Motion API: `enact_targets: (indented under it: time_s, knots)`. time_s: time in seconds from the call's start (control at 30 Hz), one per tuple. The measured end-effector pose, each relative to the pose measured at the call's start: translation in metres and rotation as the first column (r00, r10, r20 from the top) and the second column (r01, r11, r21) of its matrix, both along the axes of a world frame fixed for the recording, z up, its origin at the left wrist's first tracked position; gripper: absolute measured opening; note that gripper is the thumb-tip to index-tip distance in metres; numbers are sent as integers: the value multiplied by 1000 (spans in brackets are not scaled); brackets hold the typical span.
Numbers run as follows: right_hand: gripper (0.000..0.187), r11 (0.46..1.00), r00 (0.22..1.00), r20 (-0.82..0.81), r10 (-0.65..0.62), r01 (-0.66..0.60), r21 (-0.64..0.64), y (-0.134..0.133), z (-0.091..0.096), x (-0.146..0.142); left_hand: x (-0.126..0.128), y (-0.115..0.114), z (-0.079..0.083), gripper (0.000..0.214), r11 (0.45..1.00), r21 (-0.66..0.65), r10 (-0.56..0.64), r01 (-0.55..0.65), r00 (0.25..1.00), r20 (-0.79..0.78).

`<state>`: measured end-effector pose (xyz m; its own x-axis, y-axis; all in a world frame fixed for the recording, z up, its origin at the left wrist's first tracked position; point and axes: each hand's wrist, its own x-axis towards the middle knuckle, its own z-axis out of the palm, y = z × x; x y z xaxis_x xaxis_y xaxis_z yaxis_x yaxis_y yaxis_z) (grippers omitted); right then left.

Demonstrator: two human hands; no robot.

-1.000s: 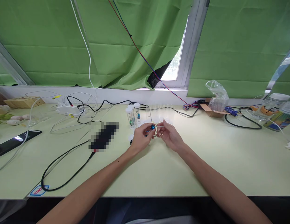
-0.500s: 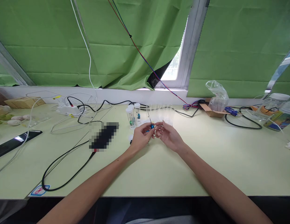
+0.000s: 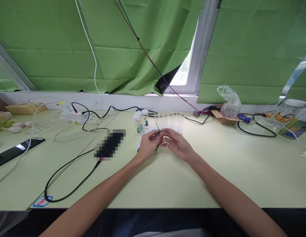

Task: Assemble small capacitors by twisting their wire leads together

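Observation:
Over the middle of the table, my left hand (image 3: pixel 149 144) is closed, pinching a small shiny blue bead (image 3: pixel 159 133). A thin dark wire (image 3: pixel 157 124) rises from it, tilted to the left. Opposite, the fingertips of my right hand (image 3: pixel 178 143) are bent in against the same bead and partly cover it. A small green piece (image 3: pixel 156 148) shows below my fingers; how it joins the rest is hidden. Just beyond the left hand stand clear tubes with white caps (image 3: pixel 138 125), holding green and blue bits. Clear, faint containers (image 3: pixel 177 122) stand behind the right hand.
To the left lie a pixelated dark device (image 3: pixel 110 144) on a black cable (image 3: pixel 66 197), a phone (image 3: pixel 19 149) and a white power strip (image 3: pixel 71 116). At the back right are a small cardboard box (image 3: pixel 224 118) with a plastic bag and clear jars (image 3: pixel 294 108).
My right fingertips have come in over the blue bead, which is now more covered. The green piece below the hands shows more. Both forearms have barely moved.

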<state>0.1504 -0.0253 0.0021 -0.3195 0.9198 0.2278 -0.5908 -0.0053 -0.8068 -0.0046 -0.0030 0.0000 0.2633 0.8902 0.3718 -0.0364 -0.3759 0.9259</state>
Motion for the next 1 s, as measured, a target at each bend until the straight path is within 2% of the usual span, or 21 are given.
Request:
enact_targets:
  time_s: [0.13,0.47,1.0]
  knots:
    - [27,1000,1000,15,-11,11,-4,0,0,-1,0,1,-1,43,1000,0,-28,28,1000,-7]
    - [27,1000,1000,18,-12,12,-4,0,0,-1,-1,3,-4,38,1000,19,23,-23,1000,-18]
    - [27,994,991,76,-106,107,-5,1,-1,0,-1,2,-6,41,1000,21,3,-2,999,-47]
